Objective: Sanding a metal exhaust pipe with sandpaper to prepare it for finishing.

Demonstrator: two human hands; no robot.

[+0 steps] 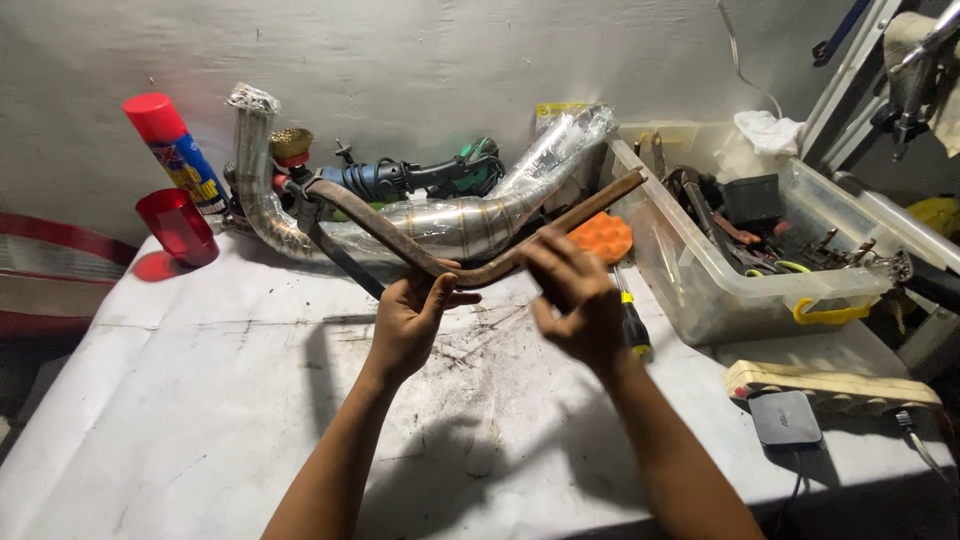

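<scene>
Both my hands hold up a bent, rusty metal bar (pixel 385 222) above a white-covered workbench (pixel 200 400). My left hand (pixel 408 318) grips the bar at its bend, thumb over the top. My right hand (pixel 572 295) pinches the bar just to the right of the bend, fingers curled. The bar runs up left toward a dark clamp end and up right to the edge of a plastic bin. Behind it lies a curved steel exhaust pipe (pixel 440 222) wrapped in clear film.
A red-capped spray can (pixel 178 152) and a loose red cap (pixel 180 226) stand at the back left. A clear plastic bin (pixel 700 290) of tools sits at the right. An orange pad (pixel 602 237), a yellow-handled screwdriver (pixel 632 325), a power tool (pixel 420 178) and a small black box (pixel 785 417) lie nearby.
</scene>
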